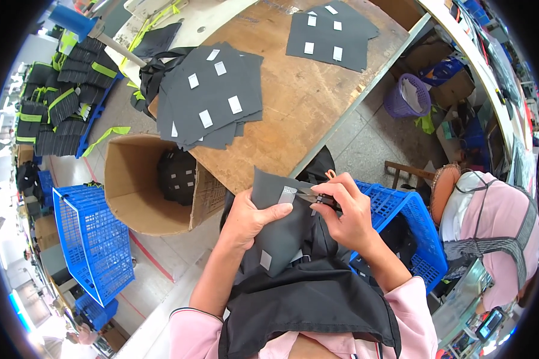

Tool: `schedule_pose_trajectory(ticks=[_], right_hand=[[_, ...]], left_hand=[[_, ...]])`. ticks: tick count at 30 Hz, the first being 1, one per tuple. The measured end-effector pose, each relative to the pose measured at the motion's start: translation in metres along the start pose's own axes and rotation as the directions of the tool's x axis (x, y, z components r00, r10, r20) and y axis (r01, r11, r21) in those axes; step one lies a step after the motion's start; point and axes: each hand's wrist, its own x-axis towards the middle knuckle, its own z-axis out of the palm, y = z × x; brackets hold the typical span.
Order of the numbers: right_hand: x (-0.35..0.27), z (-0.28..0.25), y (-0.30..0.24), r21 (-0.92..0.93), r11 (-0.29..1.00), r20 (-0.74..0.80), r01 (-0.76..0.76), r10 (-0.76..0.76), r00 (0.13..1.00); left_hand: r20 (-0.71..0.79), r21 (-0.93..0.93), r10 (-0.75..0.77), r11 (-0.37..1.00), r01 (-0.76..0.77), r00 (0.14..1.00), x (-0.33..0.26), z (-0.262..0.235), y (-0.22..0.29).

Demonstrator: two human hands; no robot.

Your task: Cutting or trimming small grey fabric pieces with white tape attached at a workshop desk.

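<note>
My left hand (253, 220) grips a dark grey fabric panel (278, 230) above my lap, its thumb pressed beside a small white label (287, 194). Another pale label (265, 259) sits lower on the same panel. In my right hand (348, 209) is a pair of thread snips (324, 200); their metal tips touch or nearly touch the upper label's right edge. An orange loop shows at the fingers of that hand. A black apron (305, 305) covers my lap beneath the panel.
Stacked grey panels with white labels (209, 96) and a smaller stack (329, 36) lie on the wooden table (293, 102). An open cardboard box (144, 179) and a blue crate (96, 239) stand left. Right are another blue crate (425, 239) and a person in pink (491, 221).
</note>
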Motion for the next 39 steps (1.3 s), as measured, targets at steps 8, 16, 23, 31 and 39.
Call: schedule_pose_trajectory(ticks=[8, 16, 23, 31, 39], right_hand=[[-0.002, 0.004, 0.008, -0.065, 0.99, -0.004, 0.126, -0.126, 0.992], [-0.001, 0.002, 0.009, -0.101, 0.983, 0.037, 0.155, -0.152, 0.988], [-0.004, 0.008, 0.007, 0.0, 0.998, -0.088, 0.064, -0.064, 0.994], [0.017, -0.005, 0.044, 0.315, 0.869, 0.49, -0.382, 0.196, 0.849], [0.005, 0.011, 0.023, 0.419, 0.734, 0.346, -0.534, 0.415, 0.842]], left_hand=[[0.029, -0.038, -0.004, 0.999, 0.005, 1.0, -0.001, 0.002, 0.002], [0.021, -0.066, 0.0, 0.998, 0.001, 1.0, 0.0, 0.001, -0.004], [0.047, -0.034, -0.016, 0.999, 0.018, 0.999, -0.001, 0.005, 0.0], [0.026, 0.077, 0.044, 0.996, -0.046, 0.999, 0.009, -0.008, -0.013], [0.017, -0.066, 0.142, 0.988, -0.141, 0.99, 0.013, 0.002, -0.018]])
